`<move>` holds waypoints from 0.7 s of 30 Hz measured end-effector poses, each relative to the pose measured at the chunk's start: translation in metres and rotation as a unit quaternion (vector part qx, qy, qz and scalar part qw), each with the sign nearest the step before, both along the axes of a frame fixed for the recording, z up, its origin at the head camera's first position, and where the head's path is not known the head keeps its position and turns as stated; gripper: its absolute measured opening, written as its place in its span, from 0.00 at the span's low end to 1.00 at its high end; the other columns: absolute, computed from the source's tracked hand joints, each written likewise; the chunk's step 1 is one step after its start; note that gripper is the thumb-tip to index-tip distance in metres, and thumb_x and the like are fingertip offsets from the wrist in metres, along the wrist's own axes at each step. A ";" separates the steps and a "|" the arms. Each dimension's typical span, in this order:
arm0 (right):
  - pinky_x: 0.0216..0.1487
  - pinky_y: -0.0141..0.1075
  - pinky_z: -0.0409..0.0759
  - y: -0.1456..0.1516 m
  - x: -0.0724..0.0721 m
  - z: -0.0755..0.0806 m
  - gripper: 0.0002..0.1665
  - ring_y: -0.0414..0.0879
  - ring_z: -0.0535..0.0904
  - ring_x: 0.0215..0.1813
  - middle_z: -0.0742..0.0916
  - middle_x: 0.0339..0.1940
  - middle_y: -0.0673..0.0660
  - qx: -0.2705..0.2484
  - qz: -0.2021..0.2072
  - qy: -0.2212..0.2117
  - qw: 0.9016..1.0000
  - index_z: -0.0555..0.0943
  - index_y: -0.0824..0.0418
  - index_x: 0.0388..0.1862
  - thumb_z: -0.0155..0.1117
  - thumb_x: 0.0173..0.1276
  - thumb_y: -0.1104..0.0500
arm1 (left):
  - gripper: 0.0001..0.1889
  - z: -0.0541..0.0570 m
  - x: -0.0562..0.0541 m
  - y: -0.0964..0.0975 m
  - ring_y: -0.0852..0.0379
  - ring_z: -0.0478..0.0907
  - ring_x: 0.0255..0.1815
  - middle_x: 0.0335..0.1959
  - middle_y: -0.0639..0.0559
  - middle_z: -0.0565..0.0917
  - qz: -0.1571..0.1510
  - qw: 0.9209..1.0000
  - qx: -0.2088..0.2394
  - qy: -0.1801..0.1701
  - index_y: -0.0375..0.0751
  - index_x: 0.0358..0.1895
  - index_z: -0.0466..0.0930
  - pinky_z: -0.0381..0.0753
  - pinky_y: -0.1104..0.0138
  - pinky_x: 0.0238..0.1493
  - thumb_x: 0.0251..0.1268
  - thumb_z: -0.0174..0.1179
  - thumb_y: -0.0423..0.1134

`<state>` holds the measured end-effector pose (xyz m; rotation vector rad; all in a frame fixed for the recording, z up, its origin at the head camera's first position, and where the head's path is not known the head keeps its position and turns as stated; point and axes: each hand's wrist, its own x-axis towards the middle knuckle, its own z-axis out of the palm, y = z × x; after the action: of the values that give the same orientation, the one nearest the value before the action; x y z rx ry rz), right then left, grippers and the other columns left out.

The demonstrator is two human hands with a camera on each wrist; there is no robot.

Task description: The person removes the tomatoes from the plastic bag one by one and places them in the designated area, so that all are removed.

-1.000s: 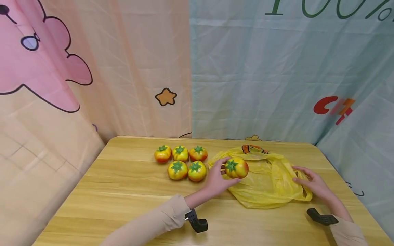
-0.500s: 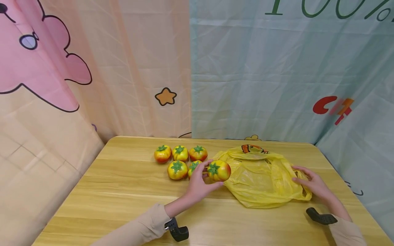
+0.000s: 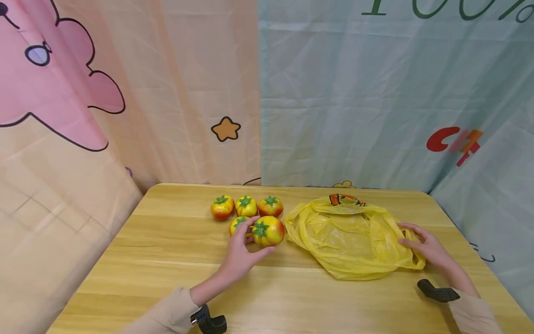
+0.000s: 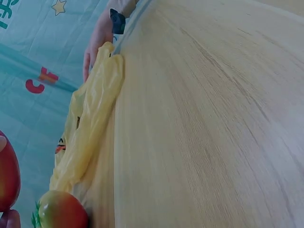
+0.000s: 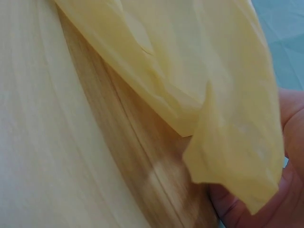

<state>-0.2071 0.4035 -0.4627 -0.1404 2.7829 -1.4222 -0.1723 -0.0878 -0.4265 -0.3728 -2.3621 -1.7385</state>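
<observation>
My left hand (image 3: 238, 257) holds a yellow-red tomato (image 3: 269, 231) with a green leafy top, its fingers and thumb spread around the sides. In the left wrist view only part of this tomato (image 4: 7, 178) shows, at the left edge. Behind it stand several similar tomatoes, such as the back-left tomato (image 3: 222, 208). One in the front row is partly covered by the hand, and another there is hidden. A crumpled yellow plastic bag (image 3: 346, 241) lies to the right. My right hand (image 3: 431, 250) grips that bag's right edge; in the right wrist view the bag hides part of the fingers.
The wooden table (image 3: 317, 301) reaches back to a printed curtain (image 3: 333, 116). A black wrist device (image 3: 210, 321) sits at the left cuff and another black device (image 3: 437, 292) at the right cuff.
My left hand has moved left with the tomato, from over the plastic bag to the front of the tomato group. The right hand stays at the bag's edge.
</observation>
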 end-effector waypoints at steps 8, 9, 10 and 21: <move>0.63 0.70 0.52 0.001 0.001 -0.001 0.31 0.73 0.48 0.71 0.69 0.69 0.37 -0.002 0.001 0.010 1.000 0.66 0.52 0.72 0.59 0.71 0.54 | 0.40 0.000 0.005 -0.030 0.51 0.72 0.54 0.63 0.49 0.72 0.030 0.999 -0.011 0.005 0.43 0.66 0.67 0.78 0.67 0.52 0.47 0.75 0.40; 0.63 0.70 0.52 0.001 0.001 -0.001 0.31 0.72 0.48 0.72 0.69 0.68 0.35 -0.002 0.001 0.010 1.000 0.66 0.52 0.72 0.59 0.71 0.54 | 0.39 -0.001 0.006 -0.033 0.51 0.72 0.54 0.63 0.49 0.72 0.036 0.999 -0.013 0.008 0.43 0.66 0.67 0.78 0.67 0.52 0.47 0.75 0.40; 0.63 0.69 0.53 0.001 0.001 -0.001 0.31 0.72 0.49 0.72 0.69 0.68 0.35 0.001 0.000 0.011 1.000 0.66 0.52 0.72 0.59 0.71 0.54 | 0.39 -0.002 0.006 -0.037 0.51 0.72 0.53 0.62 0.49 0.72 0.041 0.999 -0.014 0.010 0.43 0.66 0.67 0.78 0.68 0.51 0.47 0.75 0.40; 0.63 0.69 0.54 0.001 0.001 0.000 0.31 0.69 0.50 0.73 0.69 0.68 0.37 0.011 -0.001 0.010 1.000 0.65 0.54 0.72 0.59 0.71 0.53 | 0.39 -0.013 0.008 -0.071 0.56 0.71 0.52 0.60 0.47 0.73 0.101 0.994 -0.038 0.020 0.39 0.66 0.66 0.78 0.72 0.48 0.48 0.74 0.37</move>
<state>-0.2066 0.4047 -0.4625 -0.1515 2.8145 -1.3978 -0.1639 -0.1586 -0.4399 -0.1711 -2.3515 -1.5405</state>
